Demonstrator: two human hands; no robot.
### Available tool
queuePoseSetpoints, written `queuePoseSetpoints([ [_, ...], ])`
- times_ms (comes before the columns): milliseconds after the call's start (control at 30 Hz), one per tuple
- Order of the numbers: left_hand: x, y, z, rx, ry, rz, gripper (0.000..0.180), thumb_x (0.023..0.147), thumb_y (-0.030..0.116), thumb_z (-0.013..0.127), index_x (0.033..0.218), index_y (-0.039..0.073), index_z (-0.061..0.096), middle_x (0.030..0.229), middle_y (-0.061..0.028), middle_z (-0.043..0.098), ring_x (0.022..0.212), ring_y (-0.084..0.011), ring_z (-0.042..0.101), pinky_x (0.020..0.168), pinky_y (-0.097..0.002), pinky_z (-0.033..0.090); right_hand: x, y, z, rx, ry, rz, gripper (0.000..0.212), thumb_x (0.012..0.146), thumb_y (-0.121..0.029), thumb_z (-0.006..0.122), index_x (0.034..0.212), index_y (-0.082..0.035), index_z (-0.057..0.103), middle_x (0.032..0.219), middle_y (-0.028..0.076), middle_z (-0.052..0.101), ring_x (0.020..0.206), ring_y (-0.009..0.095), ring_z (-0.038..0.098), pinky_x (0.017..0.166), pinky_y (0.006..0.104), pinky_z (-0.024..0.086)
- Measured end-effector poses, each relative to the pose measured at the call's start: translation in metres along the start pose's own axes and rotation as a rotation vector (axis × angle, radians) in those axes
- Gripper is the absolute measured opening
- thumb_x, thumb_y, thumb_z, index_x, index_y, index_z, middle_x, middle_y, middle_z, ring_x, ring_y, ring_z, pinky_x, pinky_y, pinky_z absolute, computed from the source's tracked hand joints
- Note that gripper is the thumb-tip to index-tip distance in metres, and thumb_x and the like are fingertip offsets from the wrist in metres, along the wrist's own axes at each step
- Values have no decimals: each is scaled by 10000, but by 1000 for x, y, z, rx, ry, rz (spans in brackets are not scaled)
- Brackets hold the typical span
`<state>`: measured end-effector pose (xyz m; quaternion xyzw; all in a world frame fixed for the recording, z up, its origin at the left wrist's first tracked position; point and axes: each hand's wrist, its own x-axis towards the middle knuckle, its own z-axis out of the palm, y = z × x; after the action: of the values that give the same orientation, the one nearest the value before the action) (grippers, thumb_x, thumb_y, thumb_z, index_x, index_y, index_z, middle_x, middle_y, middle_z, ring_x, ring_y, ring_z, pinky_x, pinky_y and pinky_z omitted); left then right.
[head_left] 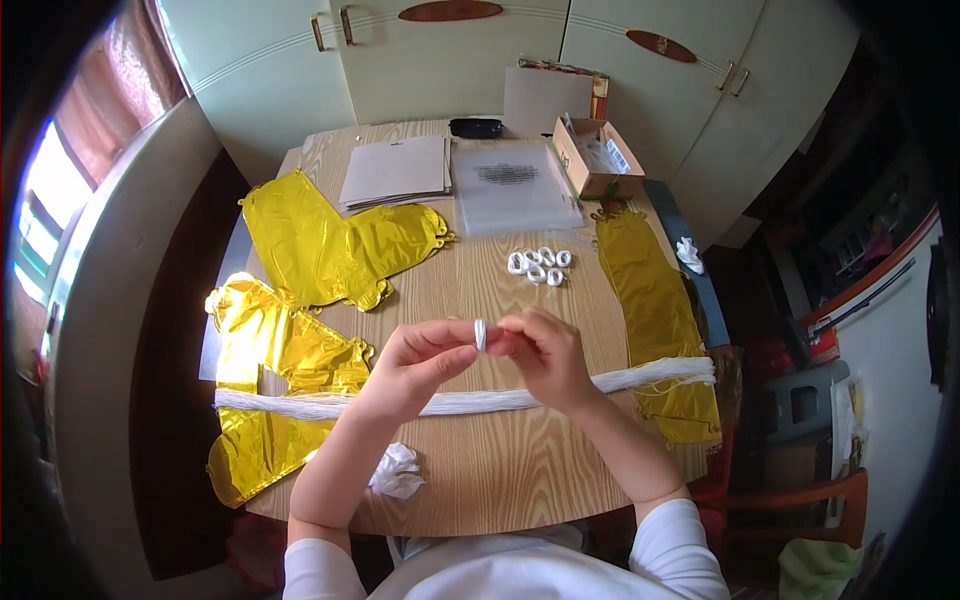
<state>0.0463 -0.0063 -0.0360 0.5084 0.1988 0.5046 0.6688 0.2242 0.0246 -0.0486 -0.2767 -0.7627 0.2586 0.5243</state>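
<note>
A small coil of white string [480, 336] is looped around the fingertips of my left hand [422, 358], whose thumb is bent in below it. My right hand [550, 358] is closed, its fingers pinched at the right side of the coil. Any loose strand between the hands is too fine to make out. Below both hands, a long bundle of white string [480, 401] lies across the table, and my forearms pass over it. Several finished-looking white string coils [537, 266] sit grouped on the wood beyond my hands.
Shiny yellow foil balloons [315, 240] lie flat at the left, another foil balloon [655, 300] at the right. Behind are grey card sheets [398, 172], clear plastic sleeves [515, 195], a black tray [476, 128] and a cardboard box [605, 184]. Crumpled white tissue [398, 472] rests by my left forearm.
</note>
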Motion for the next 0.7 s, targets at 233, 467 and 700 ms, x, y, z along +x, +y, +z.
queuePoseSetpoints([
  [233, 3, -4, 6, 341, 119, 40, 326, 887, -23, 477, 1211, -24, 504, 1192, -114, 559, 1091, -161, 521, 964, -299, 379, -4, -9, 6, -299, 87, -75, 113, 723, -80, 703, 798, -64, 620, 581, 28, 526, 483, 170, 519, 434, 288, 398],
  [467, 1, -18, 4, 511, 190, 67, 273, 849, -14, 547, 1120, -33, 559, 984, -92, 641, 910, -110, 590, 801, -237, 455, 4, -9, -4, -510, 94, -332, 180, 690, -145, 738, 715, -90, 569, 572, -6, 480, 503, 147, 479, 439, 280, 382],
  [700, 1, -16, 1, 693, 118, -59, 196, 840, 73, 608, 1001, -37, 609, 826, -56, 654, 770, -63, 584, 650, -212, 464, 6, -2, -9, -271, 34, -174, 226, 684, -198, 755, 728, -90, 561, 606, 3, 485, 526, 140, 470, 459, 268, 386],
])
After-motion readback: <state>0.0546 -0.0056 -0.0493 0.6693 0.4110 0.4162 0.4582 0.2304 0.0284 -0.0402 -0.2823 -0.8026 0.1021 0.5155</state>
